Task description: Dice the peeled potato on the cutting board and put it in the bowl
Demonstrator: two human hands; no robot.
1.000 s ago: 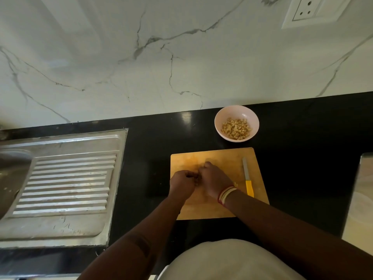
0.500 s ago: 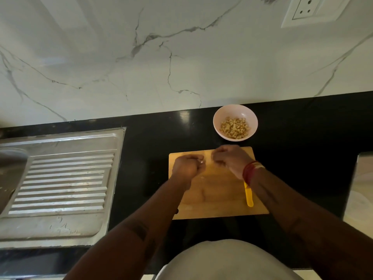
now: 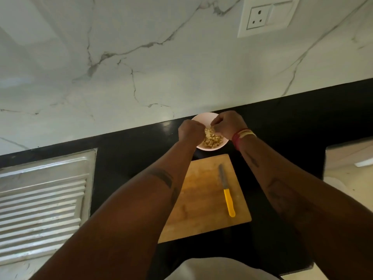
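Both hands hover over the bowl [image 3: 204, 118] at the back edge of the counter [image 3: 129, 158]. I see my left hand [image 3: 190, 132] curled into a loose fist and my right hand [image 3: 228, 125] with fingers bunched, tips pointing down; whether either has pieces in it I cannot tell. Diced potato [image 3: 212, 140] sits in the bowl. Behind my arms, the cutting board [image 3: 203, 199] looks bare except for the knife [image 3: 227, 190] along its right side. I judge this the transfer step, nearly done. Next: spread the fingers over the bowl, then check the board for strays.
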